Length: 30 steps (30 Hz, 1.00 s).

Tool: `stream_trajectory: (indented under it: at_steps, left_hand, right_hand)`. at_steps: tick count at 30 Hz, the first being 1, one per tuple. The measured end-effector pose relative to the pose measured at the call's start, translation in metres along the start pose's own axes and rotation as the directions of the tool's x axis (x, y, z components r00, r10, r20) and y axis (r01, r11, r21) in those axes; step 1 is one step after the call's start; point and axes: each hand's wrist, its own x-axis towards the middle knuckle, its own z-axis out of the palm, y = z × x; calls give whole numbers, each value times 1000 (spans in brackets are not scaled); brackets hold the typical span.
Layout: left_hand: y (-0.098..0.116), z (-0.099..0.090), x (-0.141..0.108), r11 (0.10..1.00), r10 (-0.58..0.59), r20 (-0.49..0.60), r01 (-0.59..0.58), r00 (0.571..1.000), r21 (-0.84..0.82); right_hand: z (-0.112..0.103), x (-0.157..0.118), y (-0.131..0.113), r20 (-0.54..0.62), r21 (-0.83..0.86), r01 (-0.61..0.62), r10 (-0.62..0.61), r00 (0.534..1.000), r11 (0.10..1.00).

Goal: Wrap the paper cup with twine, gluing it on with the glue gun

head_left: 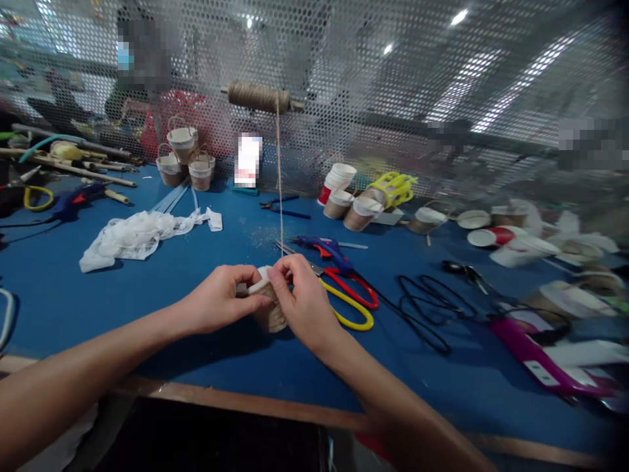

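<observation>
Between my hands, just above the blue table, is a paper cup (271,316) wrapped in brown twine, with its white rim showing. My left hand (230,296) grips the cup's rim from the left, thumb outside and fingers reaching in. On the other side my right hand (303,294) pinches at the rim, where a strand of twine (280,170) comes down. That strand hangs from a twine spool (258,96) mounted on the mesh wall. What lies under the right fingertips is partly hidden.
Scissors (351,314) with red and yellow handles and a blue glue gun (324,252) lie right of my hands. White lace (142,237) lies left. Twine-wrapped cups (181,145) stand behind it. A purple power strip (545,360) and black cable (427,314) occupy the right.
</observation>
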Motion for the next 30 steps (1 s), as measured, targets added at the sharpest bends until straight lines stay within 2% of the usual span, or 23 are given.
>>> stream_trajectory:
  at_steps: [5,10,13,17,22,30]
  left_hand:
    - [-2,-2,-2,999,43,-10,-43,999,9]
    - [-2,-2,-3,998,59,-27,-58,998,27]
    - [-2,-3,-3,998,54,-28,-53,998,26]
    - [-1,-3,-4,997,73,-48,-72,996,21]
    - [-2,-3,-4,997,44,-34,-46,998,-54]
    - [-4,-5,-2,988,12,59,-2,998,-158]
  right_hand:
    - [-6,2,-2,59,296,-82,67,996,952]
    - [-7,1,-5,63,423,-167,155,986,891]
    - [-6,1,-5,29,445,-155,159,987,882]
    - [-5,1,-2,49,420,-171,166,985,891]
    - [-5,1,0,33,390,-104,99,995,915]
    - [-1,1,6,48,392,-66,51,998,918]
